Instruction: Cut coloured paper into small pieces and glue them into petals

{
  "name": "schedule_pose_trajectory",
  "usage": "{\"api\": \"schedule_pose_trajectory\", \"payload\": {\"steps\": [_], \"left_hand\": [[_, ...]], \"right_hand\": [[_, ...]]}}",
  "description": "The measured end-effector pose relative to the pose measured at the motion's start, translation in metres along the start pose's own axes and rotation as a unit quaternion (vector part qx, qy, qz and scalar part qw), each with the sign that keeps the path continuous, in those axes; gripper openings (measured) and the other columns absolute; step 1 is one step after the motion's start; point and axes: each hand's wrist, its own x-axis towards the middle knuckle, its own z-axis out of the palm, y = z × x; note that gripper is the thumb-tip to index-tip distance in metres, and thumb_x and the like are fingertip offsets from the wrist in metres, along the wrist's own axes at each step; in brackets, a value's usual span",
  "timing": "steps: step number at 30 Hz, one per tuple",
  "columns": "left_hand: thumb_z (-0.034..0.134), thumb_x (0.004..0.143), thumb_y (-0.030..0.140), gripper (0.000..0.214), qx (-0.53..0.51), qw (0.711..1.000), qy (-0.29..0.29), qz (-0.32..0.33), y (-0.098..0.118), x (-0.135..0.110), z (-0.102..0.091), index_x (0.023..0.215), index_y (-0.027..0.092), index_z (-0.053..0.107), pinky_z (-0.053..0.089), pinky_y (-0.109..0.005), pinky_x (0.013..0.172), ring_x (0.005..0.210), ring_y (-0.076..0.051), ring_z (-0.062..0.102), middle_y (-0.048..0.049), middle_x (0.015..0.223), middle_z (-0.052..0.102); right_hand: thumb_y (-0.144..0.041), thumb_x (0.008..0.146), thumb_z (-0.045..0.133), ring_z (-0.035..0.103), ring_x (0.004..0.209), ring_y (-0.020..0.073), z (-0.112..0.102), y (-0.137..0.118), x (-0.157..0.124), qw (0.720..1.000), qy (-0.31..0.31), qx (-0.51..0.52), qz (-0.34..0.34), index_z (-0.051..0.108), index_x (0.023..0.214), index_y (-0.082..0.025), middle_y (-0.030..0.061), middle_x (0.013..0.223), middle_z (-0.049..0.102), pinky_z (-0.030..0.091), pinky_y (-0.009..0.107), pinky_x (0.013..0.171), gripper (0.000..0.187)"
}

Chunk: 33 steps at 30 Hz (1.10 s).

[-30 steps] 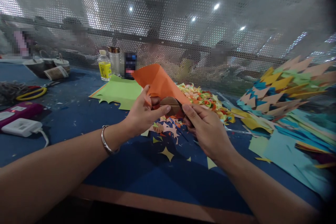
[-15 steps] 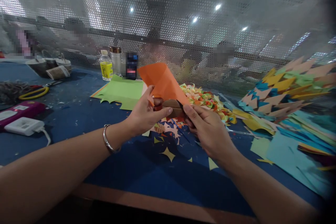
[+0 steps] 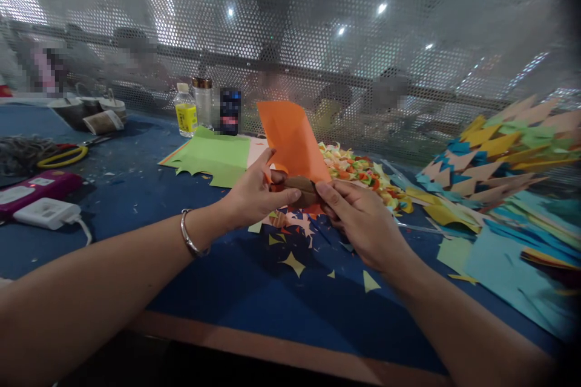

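My left hand (image 3: 256,196) pinches a folded orange paper sheet (image 3: 293,139) together with a brown oval card piece (image 3: 300,186) pressed against its lower edge. The sheet stands nearly upright above the blue table mat (image 3: 136,205). My right hand (image 3: 363,224) is closed just right of the brown piece, its index finger reaching to it. It grips a dark tool that looks like scissors and is mostly hidden by the fingers. A metal bangle (image 3: 190,236) circles my left wrist.
Small star-shaped scraps (image 3: 294,263) lie under my hands. Behind are a green sheet (image 3: 213,157), a heap of coloured cuttings (image 3: 358,172), bottles (image 3: 187,112) and a perforated screen (image 3: 318,42). Stacked cut paper (image 3: 499,151) fills the right. Yellow-handled scissors (image 3: 59,156) and power strips (image 3: 45,213) lie left.
The orange sheet has swung from leaning left to more upright and moved slightly right. Both hands stay together at the brown piece, which now shows more edge-on.
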Motion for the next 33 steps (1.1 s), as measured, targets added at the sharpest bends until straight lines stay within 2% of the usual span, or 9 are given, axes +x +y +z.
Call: {"api": "schedule_pose_trajectory", "payload": {"steps": [4, 9, 13, 16, 19, 22, 25, 28, 33], "left_hand": [[0.077, 0.064, 0.013, 0.101, 0.046, 0.998, -0.042, -0.023, 0.002, 0.001, -0.001, 0.146, 0.006, 0.017, 0.046, -0.034, 0.076, 0.066, -0.016, 0.060, 0.0062, 0.061, 0.058], [0.076, 0.066, 0.013, 0.081, 0.027, 0.999, -0.018, 0.009, 0.001, 0.006, -0.006, 0.136, 0.010, 0.034, 0.045, -0.036, 0.084, 0.070, -0.017, 0.063, 0.0002, 0.070, 0.066], [0.075, 0.065, 0.013, 0.074, 0.026, 1.000, -0.013, 0.008, -0.003, 0.007, -0.008, 0.131, 0.013, 0.040, 0.046, -0.031, 0.075, 0.064, -0.014, 0.059, 0.0058, 0.061, 0.059], [0.075, 0.064, 0.011, 0.080, 0.011, 0.999, -0.037, -0.030, -0.004, 0.005, -0.007, 0.134, 0.013, 0.037, 0.047, -0.032, 0.071, 0.062, -0.013, 0.058, 0.0051, 0.061, 0.060], [0.077, 0.063, 0.011, 0.090, -0.028, 0.995, -0.069, -0.066, -0.006, 0.003, -0.004, 0.140, 0.017, 0.030, 0.048, -0.034, 0.072, 0.065, -0.016, 0.062, 0.0022, 0.067, 0.066], [0.080, 0.060, 0.012, 0.088, -0.063, 0.992, -0.059, -0.095, -0.009, 0.000, -0.002, 0.135, 0.017, 0.034, 0.049, -0.034, 0.072, 0.070, -0.018, 0.066, 0.0017, 0.068, 0.066], [0.084, 0.059, 0.016, 0.066, -0.128, 0.981, -0.025, -0.143, -0.011, -0.004, 0.002, 0.115, 0.018, 0.050, 0.050, -0.030, 0.066, 0.071, -0.017, 0.066, -0.0008, 0.075, 0.067], [0.084, 0.064, 0.025, 0.041, -0.156, 0.969, -0.024, -0.189, -0.012, -0.007, 0.006, 0.097, 0.016, 0.060, 0.046, -0.023, 0.057, 0.071, -0.013, 0.063, -0.0037, 0.084, 0.067], [0.079, 0.070, 0.029, 0.029, -0.146, 0.973, 0.006, -0.176, -0.007, -0.010, 0.010, 0.086, 0.016, 0.059, 0.045, -0.022, 0.052, 0.066, -0.010, 0.058, -0.0011, 0.078, 0.063]], "right_hand": [[-0.065, 0.084, 0.055, 0.030, 0.044, 0.0066, 0.000, 0.001, 0.001, 1.000, -0.014, 0.022, 0.016, 0.045, 0.061, -0.020, -0.0050, 0.054, 0.037, 0.020, 0.021, 0.038, 0.051], [-0.066, 0.081, 0.058, 0.029, 0.042, 0.0059, -0.002, 0.003, 0.002, 0.995, -0.023, 0.085, 0.048, 0.049, 0.067, -0.020, -0.0056, 0.055, 0.040, 0.020, 0.021, 0.038, 0.050], [-0.064, 0.082, 0.059, 0.029, 0.041, 0.0056, -0.002, 0.004, -0.001, 0.995, -0.008, 0.096, 0.037, 0.057, 0.074, -0.019, -0.0064, 0.054, 0.040, 0.019, 0.021, 0.038, 0.045], [-0.057, 0.081, 0.064, 0.040, 0.046, 0.0082, -0.001, 0.003, -0.001, 0.998, -0.001, 0.065, 0.006, 0.062, 0.081, -0.019, -0.0047, 0.057, 0.048, 0.029, 0.022, 0.041, 0.038], [-0.050, 0.077, 0.071, 0.057, 0.063, 0.0140, 0.002, 0.002, 0.000, 0.999, -0.001, 0.029, -0.025, 0.065, 0.084, -0.018, 0.0015, 0.072, 0.063, 0.045, 0.025, 0.056, 0.033], [-0.047, 0.076, 0.073, 0.060, 0.067, 0.0158, 0.005, 0.001, 0.001, 0.999, 0.010, 0.020, -0.031, 0.065, 0.081, -0.018, 0.0025, 0.074, 0.065, 0.049, 0.028, 0.063, 0.031], [-0.047, 0.078, 0.071, 0.059, 0.066, 0.0152, 0.005, 0.000, -0.001, 0.999, 0.026, 0.042, -0.017, 0.063, 0.084, -0.018, 0.0018, 0.074, 0.064, 0.048, 0.028, 0.061, 0.030], [-0.047, 0.079, 0.070, 0.056, 0.063, 0.0141, 0.004, -0.001, -0.003, 0.996, 0.033, 0.080, 0.003, 0.060, 0.086, -0.020, 0.0007, 0.074, 0.062, 0.043, 0.026, 0.054, 0.030], [-0.053, 0.081, 0.067, 0.040, 0.051, 0.0094, 0.004, 0.000, -0.004, 0.996, 0.017, 0.083, 0.019, 0.061, 0.086, -0.020, -0.0033, 0.064, 0.049, 0.029, 0.023, 0.044, 0.034]]}}
